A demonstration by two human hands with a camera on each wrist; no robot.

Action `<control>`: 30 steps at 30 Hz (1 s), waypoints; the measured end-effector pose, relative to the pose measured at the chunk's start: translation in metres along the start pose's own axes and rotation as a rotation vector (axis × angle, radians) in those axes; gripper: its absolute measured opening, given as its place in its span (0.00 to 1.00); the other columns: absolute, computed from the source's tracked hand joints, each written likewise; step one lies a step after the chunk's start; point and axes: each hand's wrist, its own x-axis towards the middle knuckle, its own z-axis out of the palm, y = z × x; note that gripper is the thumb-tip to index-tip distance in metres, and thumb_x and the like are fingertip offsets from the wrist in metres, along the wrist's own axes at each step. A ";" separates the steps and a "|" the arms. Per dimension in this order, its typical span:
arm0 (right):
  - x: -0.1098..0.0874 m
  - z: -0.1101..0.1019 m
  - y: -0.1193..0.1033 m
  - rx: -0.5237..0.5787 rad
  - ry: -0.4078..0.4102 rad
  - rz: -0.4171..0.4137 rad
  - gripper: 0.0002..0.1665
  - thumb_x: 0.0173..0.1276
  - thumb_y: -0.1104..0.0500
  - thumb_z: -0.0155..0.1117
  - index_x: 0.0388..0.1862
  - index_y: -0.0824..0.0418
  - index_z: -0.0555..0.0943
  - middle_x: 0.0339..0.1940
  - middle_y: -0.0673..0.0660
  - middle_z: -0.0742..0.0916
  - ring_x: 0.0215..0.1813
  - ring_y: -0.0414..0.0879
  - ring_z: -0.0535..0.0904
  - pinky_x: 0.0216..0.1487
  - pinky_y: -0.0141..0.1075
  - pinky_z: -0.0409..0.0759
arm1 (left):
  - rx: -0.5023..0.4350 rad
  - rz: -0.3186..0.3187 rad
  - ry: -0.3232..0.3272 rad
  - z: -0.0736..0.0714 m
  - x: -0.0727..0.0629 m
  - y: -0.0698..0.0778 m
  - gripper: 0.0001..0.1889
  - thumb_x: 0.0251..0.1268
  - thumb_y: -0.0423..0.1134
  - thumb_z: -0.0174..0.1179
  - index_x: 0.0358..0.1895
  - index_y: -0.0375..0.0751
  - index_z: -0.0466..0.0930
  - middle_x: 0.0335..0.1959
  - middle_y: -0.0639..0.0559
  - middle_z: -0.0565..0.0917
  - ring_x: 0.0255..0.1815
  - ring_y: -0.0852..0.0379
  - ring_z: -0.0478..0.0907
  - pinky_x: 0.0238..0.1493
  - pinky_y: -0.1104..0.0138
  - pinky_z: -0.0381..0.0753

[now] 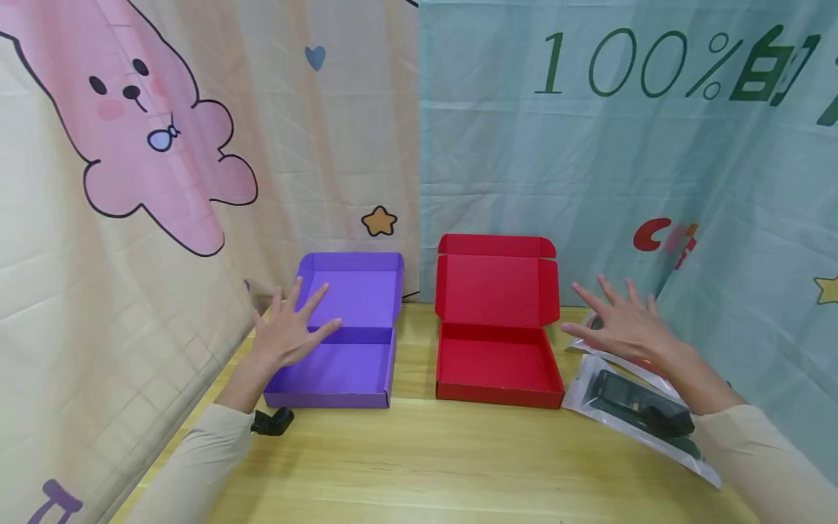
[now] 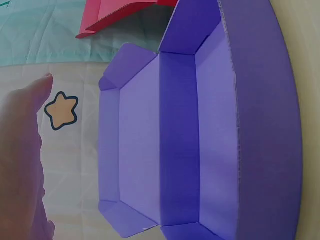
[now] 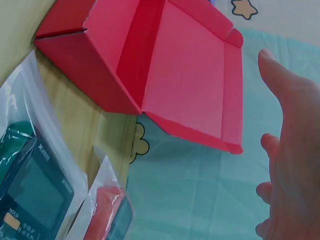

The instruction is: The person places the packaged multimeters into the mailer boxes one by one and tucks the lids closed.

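Note:
My left hand (image 1: pixel 286 331) is held with fingers spread over the left side of a purple cardboard box (image 1: pixel 347 371), whose lid stands up at the back. My right hand (image 1: pixel 625 324) hovers, fingers apart, right of a red cardboard box (image 1: pixel 497 364) with its lid raised. Neither hand holds anything. Below the right hand lies a clear bag with a dark multimeter (image 1: pixel 631 397) in it. Behind it is a second clear bag; in the right wrist view it shows a red and dark item (image 3: pixel 105 212). Both boxes have bare insides.
The boxes and bags stand on a light wooden table (image 1: pixel 419 466). A cream curtain (image 1: pixel 281 145) with a pink bear closes off the left and back; a blue-green curtain (image 1: pixel 556 167) hangs at the back and right. A black strap piece (image 1: pixel 273 422) sits at the left wrist.

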 end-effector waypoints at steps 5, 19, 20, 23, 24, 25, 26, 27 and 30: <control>-0.002 0.003 0.011 0.020 -0.017 0.009 0.63 0.66 0.21 0.57 0.87 0.51 0.46 0.81 0.77 0.49 0.75 0.85 0.39 0.62 0.85 0.38 | 0.000 -0.001 0.005 0.006 -0.006 -0.006 0.46 0.70 0.77 0.43 0.85 0.62 0.46 0.85 0.37 0.38 0.79 0.22 0.33 0.60 0.17 0.31; 0.000 0.014 0.075 0.275 -0.027 -0.012 0.55 0.75 0.34 0.55 0.85 0.64 0.46 0.79 0.82 0.52 0.76 0.83 0.41 0.65 0.82 0.42 | -0.124 -0.045 -0.001 0.014 -0.040 -0.039 0.47 0.73 0.70 0.50 0.86 0.50 0.46 0.83 0.31 0.44 0.76 0.16 0.42 0.56 0.15 0.48; 0.000 0.015 0.080 0.299 -0.032 -0.010 0.55 0.75 0.35 0.55 0.85 0.64 0.46 0.79 0.82 0.51 0.76 0.83 0.41 0.64 0.83 0.43 | -0.147 -0.042 0.000 0.013 -0.042 -0.041 0.47 0.74 0.68 0.51 0.85 0.47 0.47 0.82 0.29 0.44 0.76 0.17 0.43 0.58 0.16 0.50; -0.001 0.017 0.092 0.347 -0.041 -0.015 0.55 0.75 0.37 0.58 0.85 0.64 0.46 0.79 0.80 0.53 0.76 0.82 0.45 0.62 0.83 0.48 | -0.250 -0.032 -0.011 0.012 -0.047 -0.050 0.48 0.74 0.63 0.54 0.84 0.37 0.47 0.80 0.23 0.45 0.77 0.18 0.43 0.63 0.21 0.51; -0.001 0.017 0.095 0.358 -0.046 -0.017 0.55 0.75 0.38 0.58 0.86 0.64 0.45 0.79 0.80 0.54 0.75 0.82 0.47 0.61 0.83 0.50 | -0.288 -0.028 -0.016 0.013 -0.048 -0.052 0.48 0.74 0.61 0.56 0.83 0.34 0.47 0.79 0.21 0.45 0.77 0.19 0.44 0.65 0.23 0.51; -0.003 0.018 0.099 0.368 -0.053 -0.017 0.55 0.75 0.38 0.58 0.86 0.63 0.45 0.79 0.79 0.55 0.75 0.81 0.49 0.61 0.82 0.52 | -0.340 -0.024 -0.026 0.014 -0.050 -0.055 0.49 0.74 0.59 0.57 0.83 0.31 0.46 0.79 0.20 0.46 0.77 0.19 0.43 0.67 0.25 0.49; -0.004 0.019 0.103 0.377 -0.062 -0.013 0.55 0.75 0.38 0.58 0.86 0.63 0.45 0.79 0.80 0.55 0.75 0.81 0.50 0.61 0.82 0.53 | -0.391 -0.024 -0.042 0.015 -0.051 -0.058 0.50 0.74 0.58 0.58 0.83 0.30 0.44 0.79 0.20 0.46 0.77 0.20 0.43 0.68 0.25 0.48; -0.006 0.021 0.106 0.384 -0.069 -0.009 0.55 0.75 0.39 0.59 0.86 0.63 0.45 0.79 0.80 0.56 0.74 0.81 0.52 0.60 0.82 0.55 | -0.436 -0.028 -0.061 0.016 -0.053 -0.060 0.51 0.74 0.57 0.59 0.82 0.29 0.42 0.79 0.21 0.45 0.78 0.20 0.42 0.68 0.25 0.48; -0.009 0.026 0.118 0.379 -0.098 0.016 0.56 0.75 0.38 0.59 0.86 0.64 0.45 0.77 0.81 0.57 0.73 0.82 0.54 0.59 0.81 0.58 | -0.554 -0.065 -0.142 0.018 -0.059 -0.066 0.54 0.73 0.54 0.62 0.83 0.32 0.34 0.81 0.24 0.42 0.78 0.21 0.39 0.68 0.25 0.46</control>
